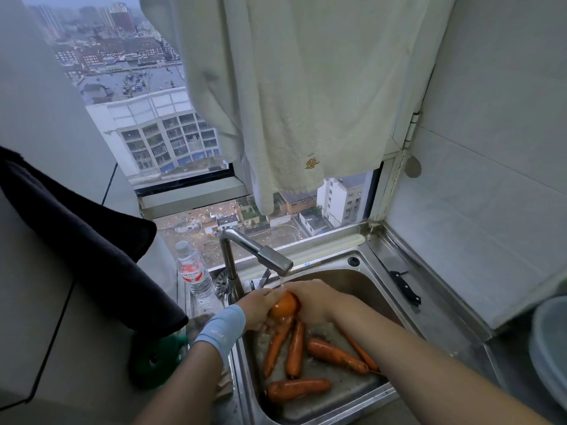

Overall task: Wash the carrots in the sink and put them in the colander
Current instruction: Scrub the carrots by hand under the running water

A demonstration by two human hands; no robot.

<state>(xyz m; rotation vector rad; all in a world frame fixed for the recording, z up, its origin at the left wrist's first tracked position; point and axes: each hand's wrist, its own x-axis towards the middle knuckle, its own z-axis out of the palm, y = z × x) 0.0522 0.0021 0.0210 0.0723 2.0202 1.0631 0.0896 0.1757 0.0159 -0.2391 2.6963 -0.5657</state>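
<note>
Both hands hold one orange carrot [284,305] under the running water from the steel faucet [273,260]. My left hand [259,306], with a light blue wristband, grips the carrot from the left. My right hand [313,299] curls round it from the right and above. Several more carrots [336,354] lie on the bottom of the steel sink [380,391], some side by side under my hands, one across the near end [297,389]. A pale round container [549,351], possibly the colander, shows at the right edge.
A black-handled knife [405,288] lies on the sink's right ledge. A plastic water bottle [194,273] and a metal strainer [221,282] stand left of the faucet. A dark cloth [79,240] hangs at left, a green object [158,358] below it. A white towel [291,96] hangs over the window.
</note>
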